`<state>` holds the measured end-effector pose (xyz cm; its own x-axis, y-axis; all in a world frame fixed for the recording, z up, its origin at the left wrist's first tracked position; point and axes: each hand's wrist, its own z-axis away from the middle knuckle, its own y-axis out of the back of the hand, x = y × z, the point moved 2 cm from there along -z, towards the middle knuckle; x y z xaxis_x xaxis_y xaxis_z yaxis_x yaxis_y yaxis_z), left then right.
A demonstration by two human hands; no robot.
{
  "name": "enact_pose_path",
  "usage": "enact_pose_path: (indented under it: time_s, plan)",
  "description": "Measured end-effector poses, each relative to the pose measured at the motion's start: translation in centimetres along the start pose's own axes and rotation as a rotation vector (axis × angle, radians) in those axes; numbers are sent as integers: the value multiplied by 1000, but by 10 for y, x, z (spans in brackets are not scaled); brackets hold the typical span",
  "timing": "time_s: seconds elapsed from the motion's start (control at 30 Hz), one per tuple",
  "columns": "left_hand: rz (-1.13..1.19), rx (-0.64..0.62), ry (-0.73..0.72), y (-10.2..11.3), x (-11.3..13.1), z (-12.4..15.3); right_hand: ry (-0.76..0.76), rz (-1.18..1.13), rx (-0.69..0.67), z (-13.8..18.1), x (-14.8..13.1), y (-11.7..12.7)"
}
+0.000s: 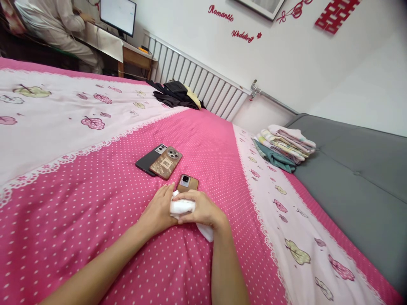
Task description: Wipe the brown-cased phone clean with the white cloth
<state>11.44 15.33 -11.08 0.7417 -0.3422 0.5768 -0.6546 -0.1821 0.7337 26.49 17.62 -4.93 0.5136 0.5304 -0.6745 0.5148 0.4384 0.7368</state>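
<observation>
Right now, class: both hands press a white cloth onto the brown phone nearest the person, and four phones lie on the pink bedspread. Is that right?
Not quite. The head view shows three phones, not four: the brown phone under the white cloth held by the left hand and right hand, plus a dark phone and a patterned brown phone on the pink bedspread.

right hand (203, 209): grips white cloth (182, 206) | left hand (159, 211): flat beside brown phone (187, 183) | two phones (159, 161) near, on pink bed (95, 203) | folded clothes (286, 146) at right

A brown-cased phone (187, 183) is seen lying camera-side up on the pink dotted bedspread at centre frame, its lower end covered. Just below it, a crumpled white cloth (182, 206) is pressed against it, one tail trailing toward lower right.
</observation>
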Motion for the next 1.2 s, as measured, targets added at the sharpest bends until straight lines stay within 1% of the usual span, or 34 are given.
enact_pose_path:
  time_s: [0.1,0.23,0.37,0.6,0.8,1.2]
  plan:
    - [19,4,4,0,-1,0,-3,31,-13,0,-1,0]
    - [27,22,-9,-1,-1,0,-7,75,2,0,-3,0]
    - [15,17,-2,1,0,0,12,60,10,1,-5,-1]
    - [14,19,-3,0,-1,1,-11,55,2,0,-4,0]
    - [-8,10,-14,-1,-2,1,12,28,14,0,-3,-1]
    - [-15,12,-17,0,-1,1,-21,36,-10,0,-5,0]
